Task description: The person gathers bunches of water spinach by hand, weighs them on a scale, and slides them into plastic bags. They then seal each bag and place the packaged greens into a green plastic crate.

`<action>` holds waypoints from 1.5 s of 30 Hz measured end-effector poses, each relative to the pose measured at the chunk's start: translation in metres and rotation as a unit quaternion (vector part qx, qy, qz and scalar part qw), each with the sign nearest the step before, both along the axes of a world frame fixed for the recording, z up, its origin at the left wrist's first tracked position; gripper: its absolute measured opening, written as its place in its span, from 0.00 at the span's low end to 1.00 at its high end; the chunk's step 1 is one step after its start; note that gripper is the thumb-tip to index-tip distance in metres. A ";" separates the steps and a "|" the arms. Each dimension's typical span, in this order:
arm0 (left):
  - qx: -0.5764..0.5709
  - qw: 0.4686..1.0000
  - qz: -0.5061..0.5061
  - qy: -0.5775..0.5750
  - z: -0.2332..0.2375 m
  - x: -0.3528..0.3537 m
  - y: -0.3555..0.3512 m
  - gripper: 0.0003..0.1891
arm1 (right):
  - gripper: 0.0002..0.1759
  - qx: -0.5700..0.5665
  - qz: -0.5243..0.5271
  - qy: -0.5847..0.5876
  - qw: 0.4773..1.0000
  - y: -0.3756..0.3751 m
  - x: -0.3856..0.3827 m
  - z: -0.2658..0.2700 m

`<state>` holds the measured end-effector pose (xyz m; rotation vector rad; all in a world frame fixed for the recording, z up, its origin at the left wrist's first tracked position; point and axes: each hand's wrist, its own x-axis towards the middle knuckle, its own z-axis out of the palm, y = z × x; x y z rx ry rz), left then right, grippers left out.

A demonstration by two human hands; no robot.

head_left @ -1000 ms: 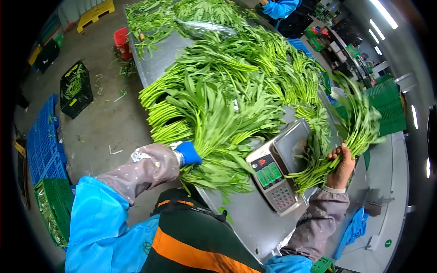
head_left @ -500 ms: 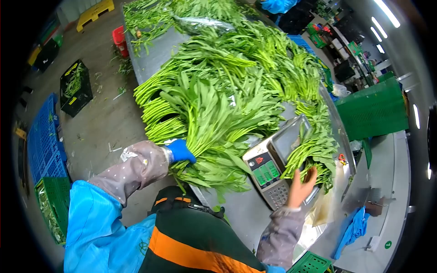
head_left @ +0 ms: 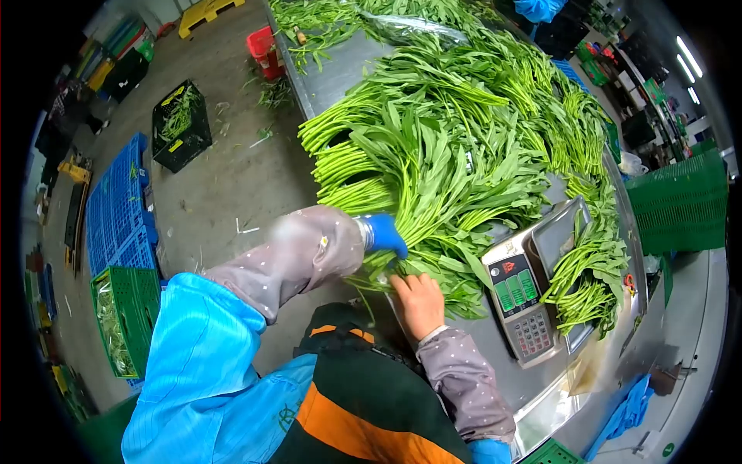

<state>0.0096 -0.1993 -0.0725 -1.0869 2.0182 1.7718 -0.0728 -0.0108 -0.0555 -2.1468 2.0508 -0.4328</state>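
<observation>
My left hand (head_left: 385, 236), in a blue glove, is closed around the stems of a bunch of leafy greens (head_left: 417, 185), which look like water spinach. The bunch lies over the big pile, its leaves fanned away from me. Close below the glove is my bare right hand (head_left: 421, 301), its fingers drawn together at the stem ends and low leaves; what they pinch is hidden. Right of it stands a digital scale (head_left: 522, 301) with a green display. Another bunch of greens (head_left: 587, 282) rests on the scale's metal pan (head_left: 550, 236).
The metal table (head_left: 332, 77) carries a long heap of greens and a plastic bag (head_left: 413, 29). On the floor at left are a black crate (head_left: 182, 127), a blue pallet (head_left: 120, 209) and a green crate (head_left: 127, 321). A red bin (head_left: 265, 52) stands by the table.
My right hand has left the bunch on the scale and moved left, to just below my gloved left hand. My left hand still grips its bunch. The view has shifted left.
</observation>
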 end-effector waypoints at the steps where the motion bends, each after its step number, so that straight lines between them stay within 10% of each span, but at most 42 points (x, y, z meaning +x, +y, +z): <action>1: 0.007 1.000 0.000 -0.002 0.005 -0.002 -0.001 0.18 | 0.15 0.007 -0.003 0.001 1.000 0.004 -0.004 0.001; 19: 0.419 0.893 0.100 0.133 0.028 0.007 -0.011 0.14 | 0.08 -0.098 0.010 -0.021 0.995 -0.077 -0.125 0.072; 26: 0.292 0.946 0.052 0.134 0.049 0.012 -0.006 0.15 | 0.26 -0.226 -0.204 -0.095 0.948 -0.041 -0.081 0.052; 32: 0.214 0.938 -0.015 0.271 0.144 -0.006 -0.018 0.21 | 0.12 -0.185 -0.334 -0.267 0.885 0.075 -0.070 0.029; 36: 0.257 0.946 0.061 0.188 0.113 -0.012 -0.014 0.20 | 0.09 -0.147 -0.391 -0.311 0.854 0.122 -0.061 0.012; 39: 0.306 0.942 0.068 0.120 0.047 -0.014 0.011 0.19 | 0.09 -0.081 -0.423 -0.579 0.693 0.118 -0.046 0.013; 43: 0.369 0.915 0.073 0.146 0.015 -0.018 0.045 0.20 | 0.18 0.084 -0.333 -0.682 0.646 0.066 -0.036 0.032; 45: 0.368 0.912 0.091 0.154 0.009 -0.015 0.048 0.19 | 0.19 0.080 -0.344 -0.766 0.537 0.041 -0.036 0.022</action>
